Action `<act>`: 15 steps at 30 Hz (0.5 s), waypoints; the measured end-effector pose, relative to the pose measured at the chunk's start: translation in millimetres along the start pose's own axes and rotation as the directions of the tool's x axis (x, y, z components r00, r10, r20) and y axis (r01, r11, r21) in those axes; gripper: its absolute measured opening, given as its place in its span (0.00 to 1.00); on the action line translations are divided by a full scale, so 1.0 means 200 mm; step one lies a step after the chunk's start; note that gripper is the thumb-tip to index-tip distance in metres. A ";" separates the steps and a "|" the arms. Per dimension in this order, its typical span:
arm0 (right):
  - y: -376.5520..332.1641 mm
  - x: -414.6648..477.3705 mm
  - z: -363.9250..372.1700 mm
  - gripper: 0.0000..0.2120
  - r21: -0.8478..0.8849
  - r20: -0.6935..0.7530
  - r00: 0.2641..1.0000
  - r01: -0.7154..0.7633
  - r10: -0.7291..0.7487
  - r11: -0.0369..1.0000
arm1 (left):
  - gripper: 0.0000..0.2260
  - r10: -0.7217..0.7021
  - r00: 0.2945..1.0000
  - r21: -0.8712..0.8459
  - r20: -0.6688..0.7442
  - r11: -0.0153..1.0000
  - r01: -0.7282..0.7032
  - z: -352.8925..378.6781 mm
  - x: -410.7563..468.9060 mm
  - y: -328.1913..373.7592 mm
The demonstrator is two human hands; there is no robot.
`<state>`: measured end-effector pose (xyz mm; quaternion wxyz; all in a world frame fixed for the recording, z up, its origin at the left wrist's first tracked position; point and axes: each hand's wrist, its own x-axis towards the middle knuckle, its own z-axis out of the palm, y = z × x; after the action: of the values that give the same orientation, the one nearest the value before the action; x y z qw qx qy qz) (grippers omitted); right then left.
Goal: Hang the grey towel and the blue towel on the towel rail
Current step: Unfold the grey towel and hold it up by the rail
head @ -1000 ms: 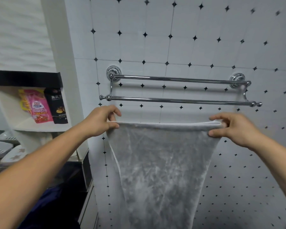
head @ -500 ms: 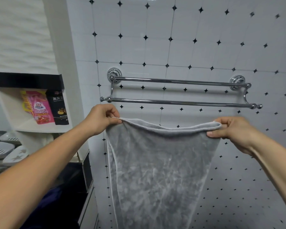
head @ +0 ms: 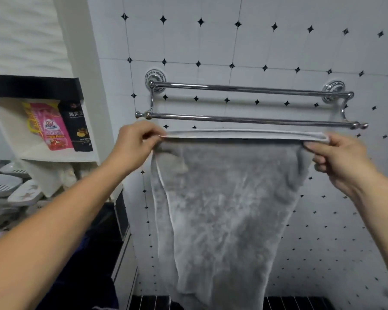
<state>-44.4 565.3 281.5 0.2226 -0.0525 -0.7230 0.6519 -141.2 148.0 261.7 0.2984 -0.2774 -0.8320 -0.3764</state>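
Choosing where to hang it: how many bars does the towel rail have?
2: the upper bar close to the tiled wall, and the lower bar further out, just above the grey towel. Both are bare.

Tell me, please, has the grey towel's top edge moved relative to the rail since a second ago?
Yes: the grey towel rose toward the rail's lower bar.

Both bare forearms reach up and forward, the left from about 8 o'clock, the right from about 4 o'clock. The left hand (head: 136, 143) is closed, thumb and fingers pinched together toward 3 o'clock on the grey towel (head: 222, 198) at its top corner. The right hand (head: 338, 158) pinches the other top corner, its thumb pointing toward 9 o'clock; its lower fingers seem curled under, though they are partly hidden. Both hands sit level, well apart.
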 end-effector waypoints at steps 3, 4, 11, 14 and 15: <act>0.17 -0.10 0.04 0.02 -0.365 0.150 0.958 -0.174 0.243 0.915 | 0.05 -0.060 0.871 0.249 0.487 0.966 -0.073 0.09 -0.16 -0.01; 0.20 -0.13 0.06 0.02 -0.436 0.188 0.926 -0.221 0.328 0.872 | 0.05 -0.121 0.786 0.309 0.607 0.947 -0.093 0.11 -0.21 -0.04; 0.21 -0.07 0.02 0.03 0.020 0.186 0.967 -0.182 0.175 0.983 | 0.03 -0.096 0.985 0.260 0.140 0.964 0.057 0.06 -0.08 -0.04; 0.33 -0.15 0.04 0.03 -0.331 0.333 0.861 -0.274 0.383 0.903 | 0.05 -0.173 0.826 0.428 0.537 0.899 -0.090 0.10 -0.19 -0.07; 0.31 -0.15 0.04 0.04 -0.315 0.350 0.858 -0.270 0.376 0.910 | 0.05 -0.166 0.820 0.436 0.548 0.893 -0.111 0.11 -0.19 -0.08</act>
<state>-33.8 556.1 213.6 -0.0532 -0.0671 -0.8114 0.5782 -133.2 146.8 215.2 0.0856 -0.2883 -0.9505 -0.0777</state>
